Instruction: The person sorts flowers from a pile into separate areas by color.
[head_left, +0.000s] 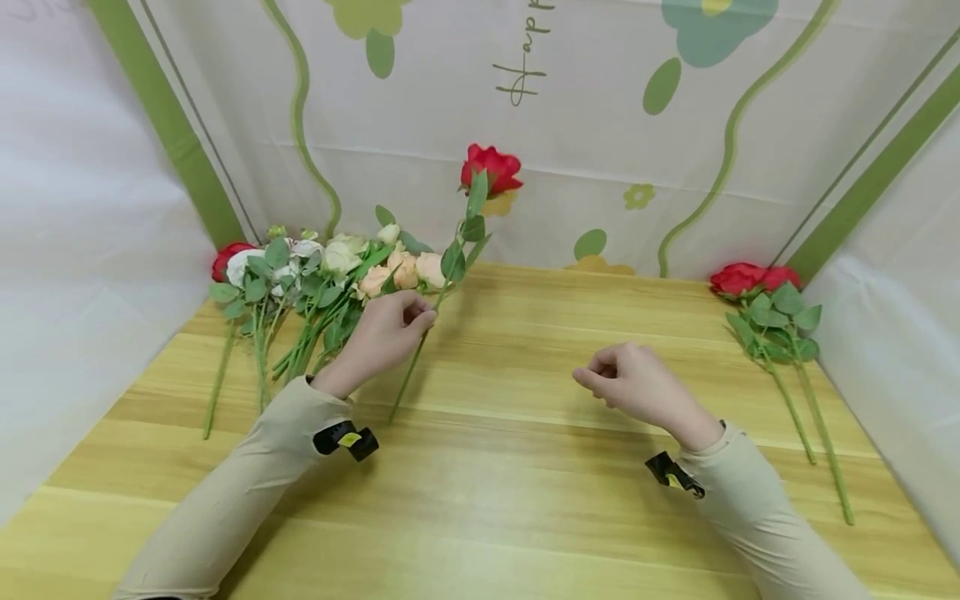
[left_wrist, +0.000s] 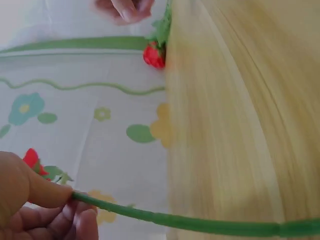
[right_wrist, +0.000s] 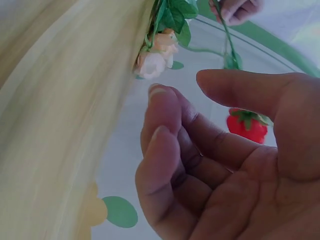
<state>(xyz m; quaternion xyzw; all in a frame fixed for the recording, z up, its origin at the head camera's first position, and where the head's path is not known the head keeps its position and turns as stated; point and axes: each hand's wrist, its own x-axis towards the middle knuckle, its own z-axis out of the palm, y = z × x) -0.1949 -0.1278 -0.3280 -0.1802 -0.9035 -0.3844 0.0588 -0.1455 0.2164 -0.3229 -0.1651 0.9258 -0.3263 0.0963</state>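
Observation:
My left hand pinches the green stem of a red rose between thumb and fingers. The rose is tilted, its bloom up and to the right before the back cloth, its stem end low over the table. Right of it, over the middle of the table, my right hand is loosely curled with nothing in it. A gap shows between its thumb and fingers in the right wrist view. Two red roses lie together at the table's right side.
Along the back left of the wooden table lies a row of flowers: a red one, white ones, cream ones and peach ones. A printed cloth hangs behind the table, with white cloth walls at both sides.

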